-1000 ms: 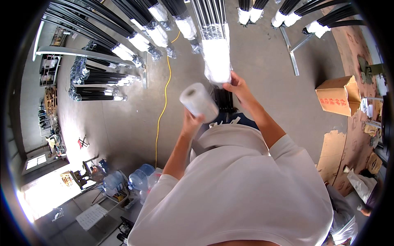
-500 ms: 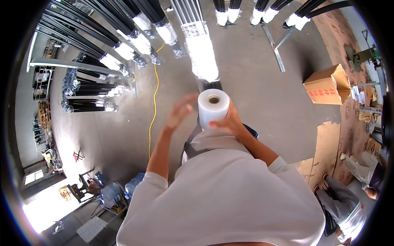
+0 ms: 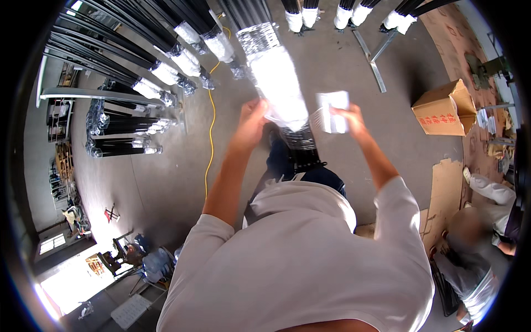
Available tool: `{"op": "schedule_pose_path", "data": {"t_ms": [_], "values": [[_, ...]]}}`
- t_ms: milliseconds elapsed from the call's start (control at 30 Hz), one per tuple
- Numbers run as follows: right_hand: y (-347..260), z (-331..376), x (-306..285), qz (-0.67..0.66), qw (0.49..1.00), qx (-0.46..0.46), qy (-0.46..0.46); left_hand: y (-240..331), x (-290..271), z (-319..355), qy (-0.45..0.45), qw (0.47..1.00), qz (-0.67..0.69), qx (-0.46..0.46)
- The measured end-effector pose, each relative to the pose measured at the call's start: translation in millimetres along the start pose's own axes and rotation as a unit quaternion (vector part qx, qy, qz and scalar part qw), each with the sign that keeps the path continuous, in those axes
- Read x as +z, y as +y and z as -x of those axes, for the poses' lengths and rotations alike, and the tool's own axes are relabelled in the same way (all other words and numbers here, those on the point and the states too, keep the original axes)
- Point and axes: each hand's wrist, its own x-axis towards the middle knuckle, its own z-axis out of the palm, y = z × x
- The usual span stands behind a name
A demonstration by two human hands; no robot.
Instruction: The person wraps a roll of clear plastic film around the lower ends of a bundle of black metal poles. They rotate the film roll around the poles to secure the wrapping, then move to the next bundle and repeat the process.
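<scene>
Ahead of me a bundle of black bars [image 3: 249, 12] reaches toward my legs, its near part wrapped in shiny white plastic film [image 3: 276, 77]. At the left edge of this wrapping, my left hand [image 3: 253, 120] is closed, its fingertips pinched against the film. On the other side, apart from the bundle, my right hand [image 3: 352, 117] grips a roll of clear stretch film [image 3: 332, 112], which is smeared by motion. Whether a strip of film runs from the roll to the bundle cannot be made out.
More black bundles with film-wrapped ends [image 3: 166, 72] rest on a metal rack [image 3: 99, 95] at the left. A yellow cable [image 3: 211, 133] crosses the floor. To the right stand an open cardboard box [image 3: 442, 110] and a metal stand [image 3: 376, 63]. Another person [image 3: 470, 271] is at the lower right.
The roll has moved forward and right in my right hand, from upright before my waist. My left hand, previously open in the air, has moved forward to the wrapped bundle and closed.
</scene>
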Motion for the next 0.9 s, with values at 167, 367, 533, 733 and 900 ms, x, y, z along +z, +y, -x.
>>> {"op": "schedule_pose_path", "data": {"t_ms": [167,367,533,733,900], "values": [[-18.2,-9.3,152.5,-0.268,0.920,0.121,-0.258,35.8,15.3,13.5,0.033,0.981,-0.167,-0.089],[1.5,-7.8,206.9,-0.307,0.841,0.181,-0.406,76.5,-4.5,88.3,0.236,0.757,-0.606,0.052],[2.2,1.9,218.5,-0.284,0.801,0.202,-0.487,17.9,-37.9,155.9,0.286,0.935,-0.208,-0.027],[-7.4,2.8,211.9,-0.272,0.782,0.190,-0.527,-2.1,-25.5,149.2,0.251,0.955,-0.147,-0.067],[-7.7,-2.1,153.2,-0.311,0.852,0.181,-0.381,-15.8,6.3,192.8,0.248,0.942,-0.219,-0.063]]}}
